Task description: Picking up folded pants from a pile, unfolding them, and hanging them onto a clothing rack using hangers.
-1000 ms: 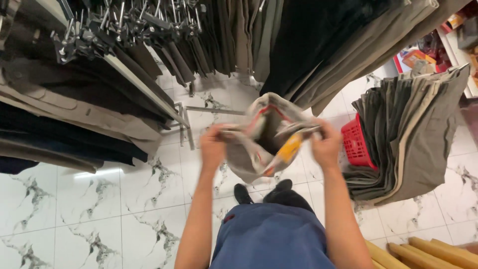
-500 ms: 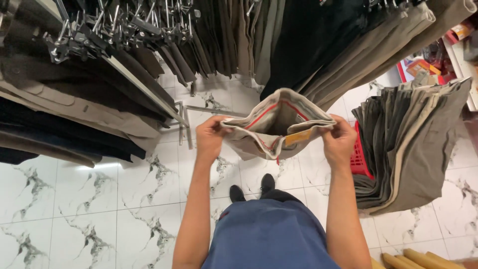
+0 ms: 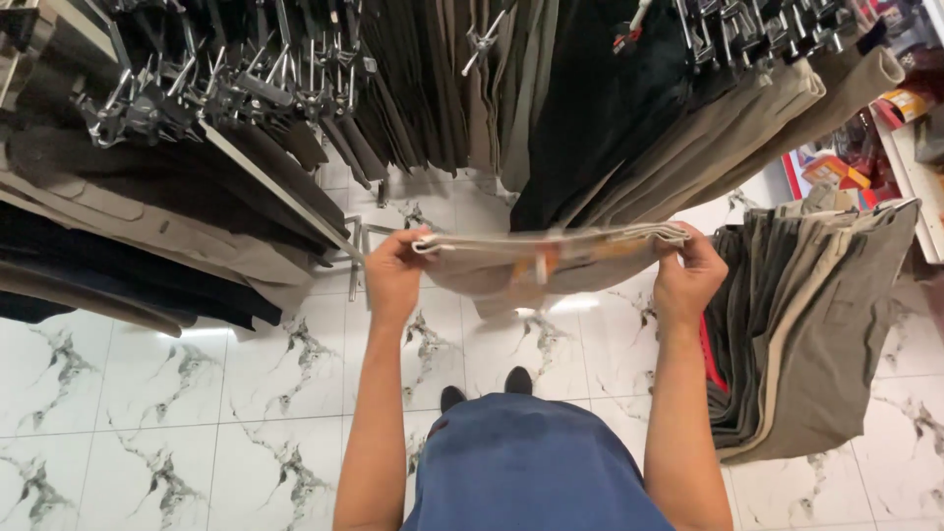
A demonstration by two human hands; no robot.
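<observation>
A pair of beige trousers (image 3: 590,264) is stretched flat by the waistband between my two hands at chest height, with an orange tag (image 3: 539,264) hanging near its middle. My left hand (image 3: 393,270) grips the left end of the waistband. My right hand (image 3: 688,280) grips the right end. The rest of the trousers hangs blurred below the band.
Racks of dark and khaki trousers on clip hangers (image 3: 226,93) hang on the left and ahead. A stack of hanging olive and beige trousers (image 3: 816,324) stands at my right, with a red basket (image 3: 710,364) behind it. White marbled floor tiles (image 3: 167,413) lie below; shelves (image 3: 910,108) sit far right.
My hands have moved apart and risen, pulling the bunched, open trousers out into a flat, taut band.
</observation>
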